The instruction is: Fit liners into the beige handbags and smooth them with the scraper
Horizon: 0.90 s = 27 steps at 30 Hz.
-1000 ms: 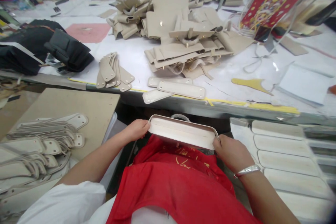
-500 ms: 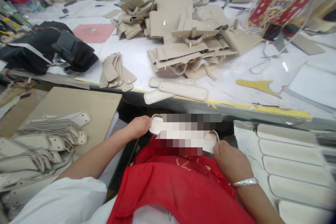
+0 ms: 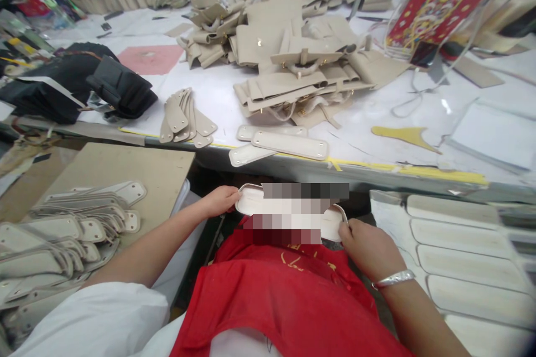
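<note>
Between my two hands, just above the red apron (image 3: pixel 268 290), is a long off-white leather panel (image 3: pixel 250 201) with rounded ends and a raised rim. Its middle is hidden by a pixelated patch. My left hand (image 3: pixel 221 201) pinches the panel's left end. At the lower right, my right hand (image 3: pixel 368 245) grips the other end, thumb along its edge. Beyond the panel, several similar strips with metal studs (image 3: pixel 288 145) lie on the table's front edge. A fan of beige strips (image 3: pixel 182 117) rests to their left.
Piles of beige bag parts (image 3: pixel 301 67) cover the white table (image 3: pixel 209 100). Black bags (image 3: pixel 121 86) lie at left, a yellow piece (image 3: pixel 406 136) at right. Studded strips (image 3: pixel 84 228) are heaped on a board (image 3: pixel 138 167) at my left; a row of off-white panels (image 3: pixel 464 262) lies at my right.
The view has shifted slightly. Both hands still hold the panel by its ends, in nearly the same place; its left end shows a little more clearly.
</note>
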{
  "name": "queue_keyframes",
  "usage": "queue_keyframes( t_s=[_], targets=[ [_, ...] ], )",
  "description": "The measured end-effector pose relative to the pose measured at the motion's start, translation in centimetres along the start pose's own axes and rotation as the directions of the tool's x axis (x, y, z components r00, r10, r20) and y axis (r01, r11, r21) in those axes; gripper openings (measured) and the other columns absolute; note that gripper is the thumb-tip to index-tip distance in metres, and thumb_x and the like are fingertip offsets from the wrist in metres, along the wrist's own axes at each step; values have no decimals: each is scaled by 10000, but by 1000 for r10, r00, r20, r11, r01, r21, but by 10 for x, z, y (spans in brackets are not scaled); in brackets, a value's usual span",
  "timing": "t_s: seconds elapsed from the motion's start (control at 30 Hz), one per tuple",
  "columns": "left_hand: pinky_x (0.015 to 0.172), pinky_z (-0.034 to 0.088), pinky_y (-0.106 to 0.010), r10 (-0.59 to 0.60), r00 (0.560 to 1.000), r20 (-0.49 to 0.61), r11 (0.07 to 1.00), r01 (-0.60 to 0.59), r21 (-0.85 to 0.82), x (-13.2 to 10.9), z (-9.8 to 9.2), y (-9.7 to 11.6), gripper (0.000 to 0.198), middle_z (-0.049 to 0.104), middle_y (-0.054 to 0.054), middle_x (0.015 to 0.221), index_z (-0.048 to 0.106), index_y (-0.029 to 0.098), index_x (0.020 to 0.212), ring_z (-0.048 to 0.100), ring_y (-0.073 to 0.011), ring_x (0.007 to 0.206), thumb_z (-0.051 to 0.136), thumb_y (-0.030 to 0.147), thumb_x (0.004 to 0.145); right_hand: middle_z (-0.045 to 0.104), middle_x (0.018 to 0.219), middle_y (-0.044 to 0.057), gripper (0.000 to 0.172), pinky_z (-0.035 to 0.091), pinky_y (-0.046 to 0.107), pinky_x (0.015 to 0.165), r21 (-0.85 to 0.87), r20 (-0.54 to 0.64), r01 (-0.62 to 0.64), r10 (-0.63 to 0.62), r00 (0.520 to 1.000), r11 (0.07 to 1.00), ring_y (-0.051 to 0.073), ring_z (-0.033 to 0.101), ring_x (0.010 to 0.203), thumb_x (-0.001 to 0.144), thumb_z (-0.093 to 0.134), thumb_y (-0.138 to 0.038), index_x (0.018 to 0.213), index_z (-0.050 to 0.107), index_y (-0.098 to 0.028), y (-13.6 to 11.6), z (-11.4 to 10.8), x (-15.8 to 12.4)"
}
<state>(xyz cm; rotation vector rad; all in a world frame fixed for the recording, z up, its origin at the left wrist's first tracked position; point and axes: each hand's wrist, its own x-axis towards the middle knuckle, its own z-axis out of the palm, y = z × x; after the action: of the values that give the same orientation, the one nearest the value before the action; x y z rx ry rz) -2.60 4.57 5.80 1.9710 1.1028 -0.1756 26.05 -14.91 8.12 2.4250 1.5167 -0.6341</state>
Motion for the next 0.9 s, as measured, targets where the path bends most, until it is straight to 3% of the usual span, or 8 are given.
queue_keyframes(
  t_s=[0.17, 0.37, 0.63, 0.77, 0.9],
  targets=[
    [759, 412, -322, 52, 997, -60, 982, -40, 183, 1, -5, 12, 241, 585, -79, 687, 465, 178, 584, 553, -213, 738, 406, 296, 786, 667, 736, 151, 343, 410, 342, 602, -34, -8, -2, 1, 1000, 999, 295, 657, 721, 874, 285, -270, 785, 588, -136, -3, 4, 5],
    [628, 394, -278, 48, 999, 4, 986, -48, 161, -3, -6, 13, 277, 538, -41, 585, 454, 183, 571, 515, -171, 589, 373, 289, 813, 672, 770, 145, 321, 426, 325, 627, -66, 15, 53, -52, 999, 996, 265, 662, 750, 880, 303, -225, 783, 593, -127, -1, -3, 8],
    [441, 352, -233, -30, 999, 25, 981, 35, -189, 0, 1, -3, 352, 497, 4, 524, 483, 164, 635, 481, -126, 454, 436, 468, 807, 657, 800, 148, 316, 414, 314, 612, -144, 10, 144, -144, 990, 979, 259, 654, 754, 887, 309, -200, 821, 603, -104, 3, -3, 9],
    [488, 429, -264, -37, 997, 64, 883, 63, -466, 3, 8, -19, 539, 517, -24, 551, 493, 144, 671, 511, -131, 479, 375, 659, 777, 660, 809, 148, 286, 408, 293, 616, -156, 29, 140, -137, 990, 978, 243, 653, 759, 879, 346, -200, 831, 611, -103, 1, -6, 8],
    [510, 441, -259, -8, 998, 64, 744, 49, -666, 4, 20, -33, 506, 509, -10, 618, 475, 147, 757, 492, -106, 502, 481, 652, 733, 664, 800, 148, 253, 402, 278, 620, -126, 24, 111, -109, 994, 986, 228, 650, 753, 867, 393, -217, 829, 618, -108, 0, -10, 7]
  ],
)
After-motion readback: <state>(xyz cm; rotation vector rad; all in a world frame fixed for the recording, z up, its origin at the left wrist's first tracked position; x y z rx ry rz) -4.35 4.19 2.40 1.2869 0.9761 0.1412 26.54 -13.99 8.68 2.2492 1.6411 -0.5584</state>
